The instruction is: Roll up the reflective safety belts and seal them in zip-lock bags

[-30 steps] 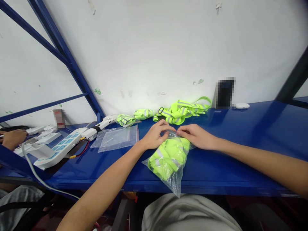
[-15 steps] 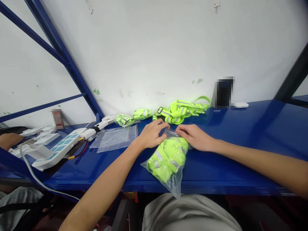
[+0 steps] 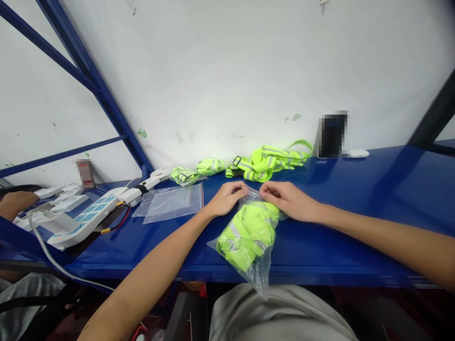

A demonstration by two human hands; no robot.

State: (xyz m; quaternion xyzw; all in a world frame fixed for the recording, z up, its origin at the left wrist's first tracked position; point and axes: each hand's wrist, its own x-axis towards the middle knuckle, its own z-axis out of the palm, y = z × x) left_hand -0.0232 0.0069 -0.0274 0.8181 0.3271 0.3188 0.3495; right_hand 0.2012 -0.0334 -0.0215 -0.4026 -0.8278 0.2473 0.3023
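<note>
A clear plastic bag [image 3: 249,234] stuffed with neon-yellow reflective straps lies on the blue shelf [image 3: 355,222], its bottom corner hanging over the front edge. My left hand [image 3: 227,198] pinches the left side of the bag's top opening. My right hand [image 3: 286,200] pinches the right side of that opening. Both sets of fingers are closed on the bag's lip, a short gap apart. My forearms reach in from the lower left and lower right.
Empty zip bags [image 3: 172,202] lie left of my hands. Loose neon straps [image 3: 265,162] and two rolled bundles [image 3: 199,171] sit by the wall. A white power strip [image 3: 85,218], a small white fan [image 3: 156,177] and cables lie left. Another person's hand [image 3: 12,203] is at far left.
My fingertips have shifted slightly along the bag's top edge and the bag has settled a little. Everything else stays where it was.
</note>
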